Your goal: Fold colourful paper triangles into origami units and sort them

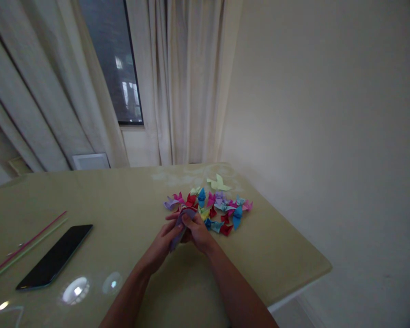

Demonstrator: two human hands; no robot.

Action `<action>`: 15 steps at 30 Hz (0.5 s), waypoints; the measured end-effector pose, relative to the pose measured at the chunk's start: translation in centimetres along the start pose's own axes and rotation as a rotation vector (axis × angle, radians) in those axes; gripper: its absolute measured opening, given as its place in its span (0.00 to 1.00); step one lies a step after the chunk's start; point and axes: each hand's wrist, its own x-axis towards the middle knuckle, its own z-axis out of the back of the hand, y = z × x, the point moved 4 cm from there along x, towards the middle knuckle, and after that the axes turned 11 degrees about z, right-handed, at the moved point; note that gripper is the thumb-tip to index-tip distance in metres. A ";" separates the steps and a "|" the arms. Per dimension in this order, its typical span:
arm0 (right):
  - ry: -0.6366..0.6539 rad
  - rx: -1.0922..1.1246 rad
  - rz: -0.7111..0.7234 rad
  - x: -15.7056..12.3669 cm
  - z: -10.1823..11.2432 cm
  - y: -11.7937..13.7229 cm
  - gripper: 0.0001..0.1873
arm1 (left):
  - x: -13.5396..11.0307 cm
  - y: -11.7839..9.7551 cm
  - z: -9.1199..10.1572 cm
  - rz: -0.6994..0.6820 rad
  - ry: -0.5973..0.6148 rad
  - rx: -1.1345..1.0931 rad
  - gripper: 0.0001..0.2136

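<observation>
A piece of purple folded paper [178,237] is held between both hands above the table. My left hand [164,241] grips its left side with thumb and fingers closed. On the other side, my right hand [198,231] pinches the paper, its thumb pressed on top. Some fingertips are hidden behind the paper. Just beyond the hands lies a pile of folded paper pieces [220,207] in red, blue, pink, purple, yellow and light green. A pale green pinwheel-shaped paper piece [218,183] rests behind the pile.
The pale table [123,196] runs to a rounded corner at the right, near the wall [310,114]. A black phone [56,255] lies at the left, beside a pink stick [27,243] and a green stick [29,249]. Curtains [191,82] hang behind the table.
</observation>
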 end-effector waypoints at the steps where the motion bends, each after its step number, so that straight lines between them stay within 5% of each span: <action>1: 0.018 0.002 0.004 0.0 -0.1 0.0 0.29 | 0.0 0.2 -0.1 0.031 0.016 -0.031 0.26; 5: -0.021 0.002 0.040 0.4 0.0 -0.1 0.27 | 0.4 0.8 -0.6 -0.014 -0.006 0.033 0.27; 11: -0.129 0.077 0.153 0.7 -0.2 -0.8 0.25 | 0.7 -0.3 -0.2 -0.360 -0.302 0.523 0.21; 15: -0.176 0.104 0.177 0.3 -0.8 -0.9 0.21 | 0.1 -0.5 -0.1 -0.422 -0.364 0.677 0.23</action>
